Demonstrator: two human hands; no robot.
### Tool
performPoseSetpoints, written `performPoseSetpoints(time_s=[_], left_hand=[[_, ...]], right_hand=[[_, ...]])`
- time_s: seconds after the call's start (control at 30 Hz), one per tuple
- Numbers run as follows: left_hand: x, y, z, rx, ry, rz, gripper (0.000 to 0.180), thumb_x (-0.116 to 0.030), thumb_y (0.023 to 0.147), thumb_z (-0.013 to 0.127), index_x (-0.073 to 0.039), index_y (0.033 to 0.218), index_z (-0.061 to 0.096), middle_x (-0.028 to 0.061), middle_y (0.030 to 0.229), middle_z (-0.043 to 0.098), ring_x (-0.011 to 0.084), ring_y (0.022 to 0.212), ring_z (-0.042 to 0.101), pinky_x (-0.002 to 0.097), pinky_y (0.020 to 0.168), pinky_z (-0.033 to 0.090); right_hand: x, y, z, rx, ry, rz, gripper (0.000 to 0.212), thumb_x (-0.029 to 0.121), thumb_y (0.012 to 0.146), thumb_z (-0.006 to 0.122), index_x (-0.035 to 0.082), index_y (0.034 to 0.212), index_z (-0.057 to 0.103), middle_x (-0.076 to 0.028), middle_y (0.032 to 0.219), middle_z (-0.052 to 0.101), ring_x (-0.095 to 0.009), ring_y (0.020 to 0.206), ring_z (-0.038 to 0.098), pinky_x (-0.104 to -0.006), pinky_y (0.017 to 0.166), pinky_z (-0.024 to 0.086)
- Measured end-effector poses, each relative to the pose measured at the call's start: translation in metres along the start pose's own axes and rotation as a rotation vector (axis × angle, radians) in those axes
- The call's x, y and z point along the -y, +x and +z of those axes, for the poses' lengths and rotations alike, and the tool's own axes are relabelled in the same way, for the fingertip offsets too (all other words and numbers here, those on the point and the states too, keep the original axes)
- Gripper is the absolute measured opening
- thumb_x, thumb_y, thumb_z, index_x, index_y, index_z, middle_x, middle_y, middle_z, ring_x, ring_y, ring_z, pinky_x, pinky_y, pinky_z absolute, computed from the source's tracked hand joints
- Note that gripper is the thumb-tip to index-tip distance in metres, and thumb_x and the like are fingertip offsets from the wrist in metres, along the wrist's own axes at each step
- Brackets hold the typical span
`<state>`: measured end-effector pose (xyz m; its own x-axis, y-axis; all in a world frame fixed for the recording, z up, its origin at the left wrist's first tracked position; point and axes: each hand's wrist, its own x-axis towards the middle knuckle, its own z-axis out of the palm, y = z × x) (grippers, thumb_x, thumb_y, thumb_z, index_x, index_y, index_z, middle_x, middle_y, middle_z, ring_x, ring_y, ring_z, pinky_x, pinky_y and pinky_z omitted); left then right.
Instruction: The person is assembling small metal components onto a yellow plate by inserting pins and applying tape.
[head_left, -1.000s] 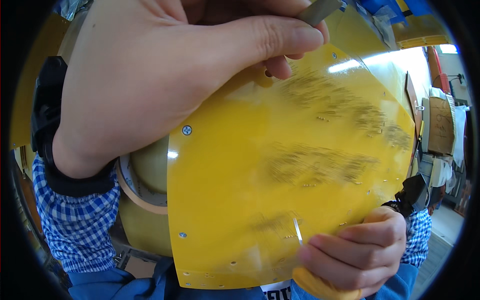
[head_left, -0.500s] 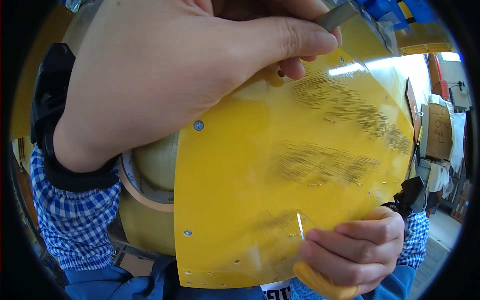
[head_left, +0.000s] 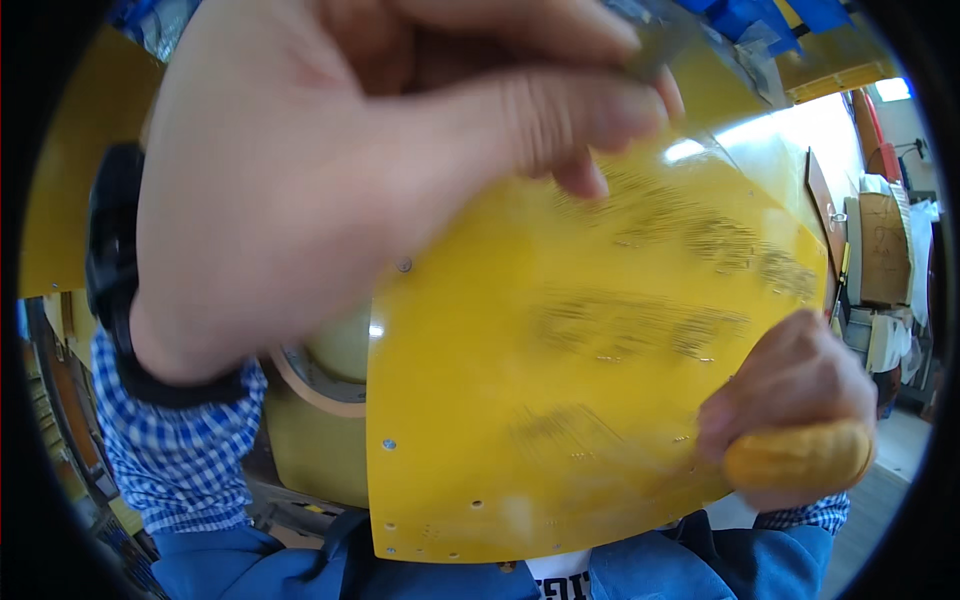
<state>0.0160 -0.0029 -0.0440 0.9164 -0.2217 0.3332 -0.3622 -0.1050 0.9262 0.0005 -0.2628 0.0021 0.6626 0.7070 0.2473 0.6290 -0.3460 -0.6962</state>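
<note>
My left hand (head_left: 470,130) reaches across the upper part of a curved yellow panel (head_left: 480,400). Its thumb and fingers pinch a short dark grey bar (head_left: 655,52), blurred by motion. Over the panel's lower right edge, my right hand (head_left: 785,385) is closed and also blurred; whatever its fingertips hold is hidden. A wrinkled yellow-orange rounded piece (head_left: 800,455) lies across this hand's lower side; I cannot tell whether it covers a finger or is gripped. Groups of thin, dark, hair-like lines (head_left: 640,320) with rows of tiny shiny dots mark the panel.
Screws and small holes line the panel's left and lower edges. A roll of tape (head_left: 320,390) sits partly under the panel at left. Blue clamp-like pieces (head_left: 750,20) are at the top right. A cardboard box (head_left: 883,245) stands on the right beside shelving.
My right hand has moved up and right, away from the lowest group of lines, and turned. The left hand has shifted slightly, still pinching the grey bar. The view has moved a little.
</note>
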Motion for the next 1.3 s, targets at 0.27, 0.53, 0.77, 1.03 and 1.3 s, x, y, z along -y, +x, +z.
performPoseSetpoints(time_s=[0.27,0.53,0.77,1.03,1.3], left_hand=[[-0.056,-0.013,0.046,0.031,-0.118,0.081,0.012,0.007,0.074,0.07,0.004,0.086,0.071,0.0204,0.087,0.07,0.0253,0.076,0.07,0.0321,0.072,0.056],[-0.062,-0.005,0.057,-0.002,-0.054,0.119,0.009,0.002,0.074,0.071,0.007,0.081,0.068,0.0177,0.083,0.068,0.0211,0.072,0.067,0.0297,0.065,0.051],[-0.068,-0.001,0.054,0.019,-0.213,-0.044,0.013,-0.004,0.074,0.073,0.008,0.078,0.068,0.017,0.077,0.068,0.0199,0.065,0.065,0.0277,0.062,0.051],[-0.052,-0.004,0.037,0.029,-0.031,-0.028,0.008,0.005,0.075,0.069,0.005,0.083,0.071,0.0174,0.082,0.071,0.021,0.074,0.069,0.0276,0.07,0.053],[-0.017,0.018,0.021,-0.044,0.02,0.009,0.01,0.007,0.082,0.064,0.004,0.089,0.07,0.0052,0.087,0.062,0.0108,0.075,0.058,0.023,0.069,0.047]], right_hand=[[0.003,0.015,-0.005,-0.343,0.078,-0.28,0.02,-0.002,0.067,0.077,0.01,0.078,0.066,0.001,0.083,0.065,-0.013,0.067,0.057,-0.0292,0.06,0.04],[0.02,0.014,-0.022,-0.285,-0.238,-0.194,0.019,0.002,0.066,0.08,0.005,0.081,0.068,-0.003,0.078,0.065,-0.015,0.068,0.055,-0.0264,0.065,0.042],[0.016,0.015,-0.033,-0.217,-0.155,-0.296,0.023,0.0,0.066,0.078,0.006,0.084,0.065,-0.003,0.083,0.066,-0.014,0.065,0.053,-0.0277,0.059,0.039],[0.013,0.015,-0.029,0.033,0.109,-0.002,0.014,0.004,0.07,0.076,0.007,0.08,0.067,-0.002,0.083,0.069,-0.013,0.063,0.057,-0.0275,0.058,0.042],[0.0,0.0,-0.002,0.266,-0.174,-0.668,0.013,0.011,0.077,0.059,0.003,0.083,0.066,-0.012,0.09,0.069,-0.017,0.07,0.065,-0.0246,0.067,0.049]])
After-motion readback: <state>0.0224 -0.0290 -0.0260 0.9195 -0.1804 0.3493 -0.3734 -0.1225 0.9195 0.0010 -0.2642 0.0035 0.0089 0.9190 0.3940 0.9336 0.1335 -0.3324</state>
